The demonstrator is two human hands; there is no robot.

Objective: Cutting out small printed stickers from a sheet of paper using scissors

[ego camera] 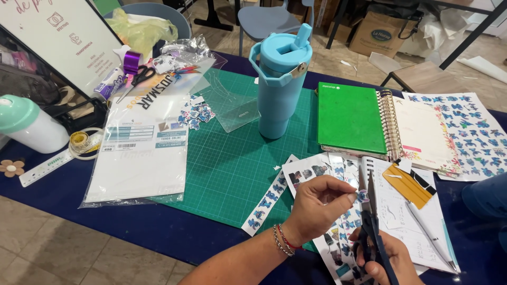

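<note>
My left hand [318,207] pinches a small blue cartoon sticker cut-out [363,196] between thumb and fingers. My right hand [388,259] grips black scissors [371,216], blades pointing up and touching the cut-out. Both hands hover over printed sticker sheets [317,171] lying at the front right of a green cutting mat [232,163]. A cut strip of blue stickers [265,203] lies on the mat just left of my left hand.
A light blue tumbler [280,84] stands mid-mat. A green spiral notebook [351,119] and a blue-figure sheet [465,132] lie at right. A plastic sleeve of white paper [140,153], another pair of scissors [134,82], tape and a mint-lidded bottle [29,124] sit left.
</note>
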